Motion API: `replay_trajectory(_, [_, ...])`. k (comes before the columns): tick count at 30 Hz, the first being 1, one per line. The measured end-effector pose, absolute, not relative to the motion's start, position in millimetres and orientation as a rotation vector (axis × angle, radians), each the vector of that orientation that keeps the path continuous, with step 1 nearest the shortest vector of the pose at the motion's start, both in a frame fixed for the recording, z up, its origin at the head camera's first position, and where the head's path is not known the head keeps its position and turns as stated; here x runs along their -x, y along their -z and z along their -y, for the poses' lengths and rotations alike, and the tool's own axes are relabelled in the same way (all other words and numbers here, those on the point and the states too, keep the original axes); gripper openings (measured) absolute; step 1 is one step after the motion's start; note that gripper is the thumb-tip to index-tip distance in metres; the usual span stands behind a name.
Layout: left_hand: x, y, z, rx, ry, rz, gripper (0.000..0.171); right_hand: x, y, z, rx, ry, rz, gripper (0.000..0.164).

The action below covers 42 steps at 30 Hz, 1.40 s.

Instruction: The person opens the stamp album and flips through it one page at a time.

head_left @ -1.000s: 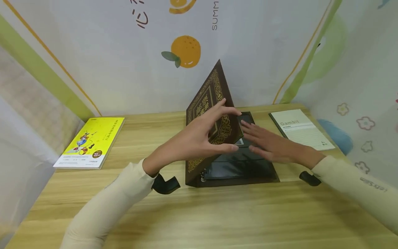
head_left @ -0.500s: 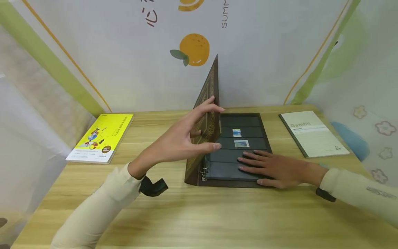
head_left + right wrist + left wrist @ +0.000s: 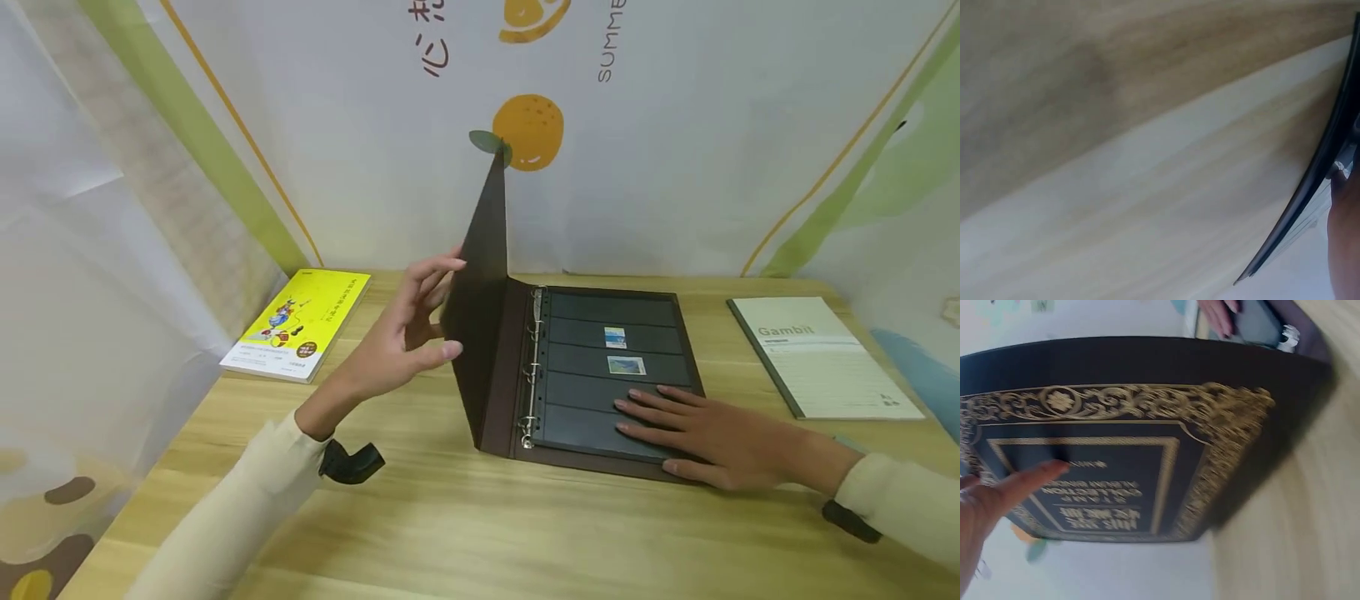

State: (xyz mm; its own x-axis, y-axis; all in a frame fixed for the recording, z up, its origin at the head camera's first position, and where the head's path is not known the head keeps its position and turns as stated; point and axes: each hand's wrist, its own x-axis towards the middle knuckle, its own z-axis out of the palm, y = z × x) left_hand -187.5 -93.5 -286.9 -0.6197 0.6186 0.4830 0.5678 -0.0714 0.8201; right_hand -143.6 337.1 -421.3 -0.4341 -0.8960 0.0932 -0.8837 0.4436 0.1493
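Observation:
A dark brown stamp album (image 3: 495,400) lies with its front cover (image 3: 480,308) raised almost upright and leaning left. In the left wrist view, the gold-patterned outside of the cover (image 3: 1097,456) shows, with a finger reaching across it. My left hand (image 3: 401,333) is against the outer side of the cover, thumb and fingers spread, fingertips at its edge. Flat on the lower part of the black page (image 3: 577,425) rests my right hand (image 3: 697,433), fingers straight. Two small stamps (image 3: 626,365) sit in the page's strips, beside metal rings (image 3: 531,375).
A yellow book (image 3: 300,321) lies on the wooden table (image 3: 450,525) at the left. To the right of the album is a pale "Gambit" notebook (image 3: 825,358). A printed white curtain (image 3: 660,183) hangs behind the table.
The album's front cover has swung up and left with my left hand, uncovering the page, rings and stamps. My right hand has come down onto the page. The head view has shifted left.

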Motion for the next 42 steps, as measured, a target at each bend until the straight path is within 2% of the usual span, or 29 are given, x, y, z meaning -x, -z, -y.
replay_trajectory(6, [189, 299, 116, -1.281, -2.103, -1.93, 0.056, 144, 421, -338, -1.565, 0.142, 2.584, 0.065])
replay_trajectory(9, [183, 299, 128, -1.2, -2.215, -1.917, 0.046, 145, 421, -338, -1.564, 0.12, 2.568, 0.066])
replay_trajectory(11, [178, 296, 139, -1.218, -2.231, -2.075, 0.039, 145, 421, -337, -1.566, 0.095, 2.554, 0.067])
replay_trajectory(14, [171, 284, 157, -1.254, -2.103, -2.497, 0.038, 146, 421, -336, -1.57, 0.074, 2.537, 0.068])
replay_trajectory(19, [153, 259, 184, -1.266, -1.233, -3.288, 0.039, 146, 422, -336, -1.578, 0.072, 2.538, 0.068])
replay_trajectory(24, [138, 253, 176, -1.08, -0.167, -3.491, 0.044, 146, 425, -341, -1.576, 0.077, 2.554, 0.067])
replay_trajectory(27, [141, 268, 150, -0.947, 0.252, -3.339, 0.057, 146, 426, -344, -1.565, 0.067, 2.579, 0.067])
replay_trajectory(31, [158, 308, 115, -0.96, 0.267, -3.006, 0.075, 145, 426, -346, -1.539, 0.072, 2.585, 0.068])
replay_trajectory(36, [178, 349, 103, -0.947, 0.213, -2.744, 0.078, 145, 424, -343, -1.527, 0.072, 2.556, 0.068])
replay_trajectory(42, [187, 371, 111, -0.854, 0.079, -2.641, 0.078, 144, 423, -344, -1.529, 0.061, 2.54, 0.067])
